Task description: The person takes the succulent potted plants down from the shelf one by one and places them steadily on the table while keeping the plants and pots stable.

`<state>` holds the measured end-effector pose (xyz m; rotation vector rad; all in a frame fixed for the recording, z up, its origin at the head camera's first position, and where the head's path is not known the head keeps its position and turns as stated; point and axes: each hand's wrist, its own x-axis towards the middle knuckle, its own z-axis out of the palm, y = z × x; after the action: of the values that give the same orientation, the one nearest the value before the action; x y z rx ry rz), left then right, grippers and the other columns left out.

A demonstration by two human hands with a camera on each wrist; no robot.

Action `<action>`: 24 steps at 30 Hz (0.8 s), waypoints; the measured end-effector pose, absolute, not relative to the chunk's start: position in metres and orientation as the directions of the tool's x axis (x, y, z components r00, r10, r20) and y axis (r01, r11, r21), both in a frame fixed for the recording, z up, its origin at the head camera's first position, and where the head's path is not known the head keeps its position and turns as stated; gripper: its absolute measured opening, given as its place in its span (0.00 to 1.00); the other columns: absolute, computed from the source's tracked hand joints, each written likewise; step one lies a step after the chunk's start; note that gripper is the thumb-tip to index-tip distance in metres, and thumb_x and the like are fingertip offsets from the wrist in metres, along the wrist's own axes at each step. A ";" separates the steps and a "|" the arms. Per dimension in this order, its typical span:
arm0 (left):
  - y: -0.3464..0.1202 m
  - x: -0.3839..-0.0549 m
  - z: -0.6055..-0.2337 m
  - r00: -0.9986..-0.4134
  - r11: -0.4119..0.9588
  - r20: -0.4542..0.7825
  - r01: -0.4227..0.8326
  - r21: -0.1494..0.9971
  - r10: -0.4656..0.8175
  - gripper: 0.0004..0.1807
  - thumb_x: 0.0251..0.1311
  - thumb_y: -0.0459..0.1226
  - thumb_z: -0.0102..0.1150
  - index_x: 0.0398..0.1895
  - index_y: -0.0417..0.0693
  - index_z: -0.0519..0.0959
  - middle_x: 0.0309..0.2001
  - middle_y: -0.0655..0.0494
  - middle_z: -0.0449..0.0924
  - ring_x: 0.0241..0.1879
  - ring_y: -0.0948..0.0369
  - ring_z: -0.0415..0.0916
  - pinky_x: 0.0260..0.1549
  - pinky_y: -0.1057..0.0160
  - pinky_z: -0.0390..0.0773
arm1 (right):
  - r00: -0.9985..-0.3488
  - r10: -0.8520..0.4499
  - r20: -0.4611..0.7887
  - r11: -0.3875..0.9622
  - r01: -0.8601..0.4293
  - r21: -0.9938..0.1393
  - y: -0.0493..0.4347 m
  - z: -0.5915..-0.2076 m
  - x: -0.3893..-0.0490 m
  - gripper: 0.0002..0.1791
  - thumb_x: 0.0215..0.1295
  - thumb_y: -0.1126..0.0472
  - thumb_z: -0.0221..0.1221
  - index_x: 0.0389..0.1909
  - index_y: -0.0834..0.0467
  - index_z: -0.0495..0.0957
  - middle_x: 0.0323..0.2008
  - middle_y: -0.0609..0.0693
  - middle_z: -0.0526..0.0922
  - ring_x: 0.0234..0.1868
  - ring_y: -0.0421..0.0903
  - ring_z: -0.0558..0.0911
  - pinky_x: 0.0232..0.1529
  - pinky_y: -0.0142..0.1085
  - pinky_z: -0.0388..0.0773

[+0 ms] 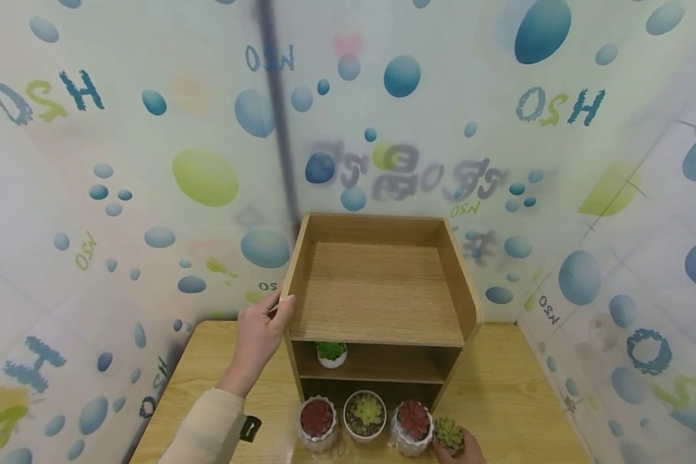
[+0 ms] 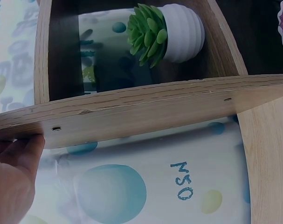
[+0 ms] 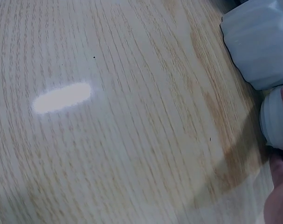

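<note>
The wooden shelf stands at the back of the table, and everything else sits in relation to it. The left hand grips the front edge of the shelf's left side panel, steadying it. One green plant in a white pot already sits on the shelf's middle tier. Three more pots stand in a row just in front of the shelf's base. At the right end of that row, the right hand closes round a small green plant. The step looks like loading pots; next this plant needs lifting up onto a tier.
</note>
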<state>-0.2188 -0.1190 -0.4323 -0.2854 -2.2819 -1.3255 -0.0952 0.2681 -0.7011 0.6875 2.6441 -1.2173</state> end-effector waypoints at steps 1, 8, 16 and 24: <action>-0.119 -0.219 -0.432 -0.862 0.508 0.504 0.408 0.759 -0.060 0.21 0.73 0.38 0.61 0.65 0.39 0.79 0.49 0.33 0.85 0.44 0.41 0.87 0.39 0.43 0.86 | -0.882 0.342 -0.325 0.564 0.469 -0.680 0.268 -0.701 -0.095 0.64 0.50 0.26 0.71 0.63 0.79 0.66 0.56 0.76 0.74 0.60 0.73 0.75 0.57 0.61 0.78; -0.118 -0.219 -0.433 -0.858 0.514 0.511 0.411 0.753 -0.061 0.20 0.73 0.38 0.60 0.64 0.40 0.80 0.49 0.33 0.85 0.44 0.41 0.87 0.38 0.44 0.86 | -0.882 0.315 -0.351 0.560 0.472 -0.681 0.270 -0.695 -0.095 0.61 0.53 0.32 0.72 0.65 0.80 0.63 0.59 0.79 0.71 0.62 0.76 0.72 0.61 0.64 0.74; -0.118 -0.220 -0.434 -0.846 0.516 0.529 0.425 0.743 -0.065 0.19 0.73 0.37 0.60 0.64 0.40 0.80 0.49 0.34 0.85 0.43 0.41 0.87 0.38 0.44 0.86 | -0.898 0.241 -0.368 0.545 0.439 -0.714 0.274 -0.686 -0.096 0.60 0.52 0.40 0.76 0.67 0.82 0.59 0.62 0.81 0.67 0.65 0.78 0.68 0.65 0.67 0.68; -0.118 -0.220 -0.434 -0.853 0.512 0.519 0.418 0.751 -0.065 0.20 0.73 0.37 0.60 0.64 0.41 0.80 0.49 0.33 0.85 0.44 0.41 0.87 0.39 0.44 0.86 | -0.952 0.214 -0.221 0.629 0.307 -0.714 0.278 -0.667 -0.094 0.56 0.52 0.45 0.77 0.68 0.79 0.62 0.65 0.79 0.68 0.66 0.78 0.68 0.64 0.67 0.69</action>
<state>-0.2203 -0.1182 -0.4339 -0.2888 -2.2672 -1.3141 -0.0937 0.2778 -0.6669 0.4381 2.7305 -1.2302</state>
